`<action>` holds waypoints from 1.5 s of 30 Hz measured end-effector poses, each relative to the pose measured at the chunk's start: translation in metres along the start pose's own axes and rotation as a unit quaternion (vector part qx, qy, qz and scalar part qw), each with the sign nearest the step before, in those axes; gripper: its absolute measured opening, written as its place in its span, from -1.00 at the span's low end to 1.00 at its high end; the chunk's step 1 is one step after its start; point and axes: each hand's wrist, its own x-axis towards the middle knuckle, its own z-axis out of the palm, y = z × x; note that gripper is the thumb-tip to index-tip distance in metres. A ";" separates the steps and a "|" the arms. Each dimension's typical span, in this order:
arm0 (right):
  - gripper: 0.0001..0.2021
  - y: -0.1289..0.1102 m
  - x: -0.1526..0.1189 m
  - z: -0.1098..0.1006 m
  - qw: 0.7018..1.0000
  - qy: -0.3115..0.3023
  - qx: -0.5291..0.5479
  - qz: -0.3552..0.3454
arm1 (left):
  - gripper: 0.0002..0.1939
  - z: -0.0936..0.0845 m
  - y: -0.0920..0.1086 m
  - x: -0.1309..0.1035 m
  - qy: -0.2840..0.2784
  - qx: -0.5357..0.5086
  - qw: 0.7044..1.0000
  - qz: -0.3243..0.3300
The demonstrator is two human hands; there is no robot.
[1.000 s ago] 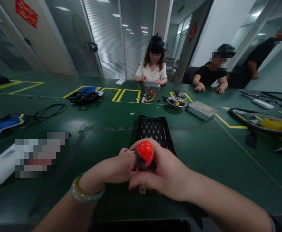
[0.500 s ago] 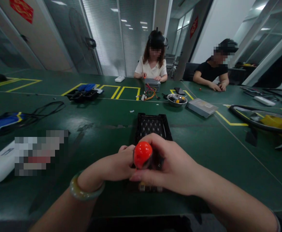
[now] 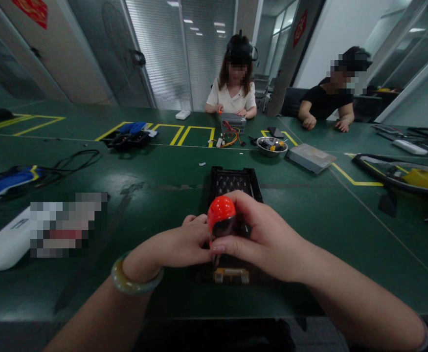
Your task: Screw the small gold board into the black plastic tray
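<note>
My right hand [image 3: 261, 239] is closed around a screwdriver [image 3: 221, 210] with a red and black handle. Its rounded red end tilts up toward me, and a short length of dark shaft points down. Beneath both hands lies a black rectangular device [image 3: 236, 182] with a patterned inner panel and metallic, amber-toned parts at its near end. My left hand [image 3: 184, 244] is closed at the device's left side, close beside the screwdriver; its fingertips are partly hidden. A greenish bangle [image 3: 135, 281] circles my left wrist.
Left are a white device [image 3: 6, 244] and a blue item with black cables [image 3: 11, 181]. Farther back are a black tray with blue things [image 3: 129, 134], a metal bowl of parts [image 3: 272, 146] and a grey box [image 3: 311, 157]. Two people [image 3: 236, 95] sit across the table.
The screwdriver handle tilts more, showing more of its black part. My right thumb and fingers have shifted on it. The device's near end is more visible. My view has moved slightly.
</note>
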 end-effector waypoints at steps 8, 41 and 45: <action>-0.68 -0.005 -0.004 -0.009 0.978 0.202 0.018 -0.046 | -0.79 0.005 -0.007 0.002 -0.061 0.027 0.997 -0.028; -0.79 0.042 0.020 -0.059 0.941 0.166 -0.283 0.083 | -0.83 0.030 -0.014 0.046 0.158 0.107 0.980 -0.061; -0.79 0.042 0.020 -0.057 0.941 0.165 -0.285 0.078 | -0.88 0.022 -0.010 0.038 0.176 0.039 0.983 -0.038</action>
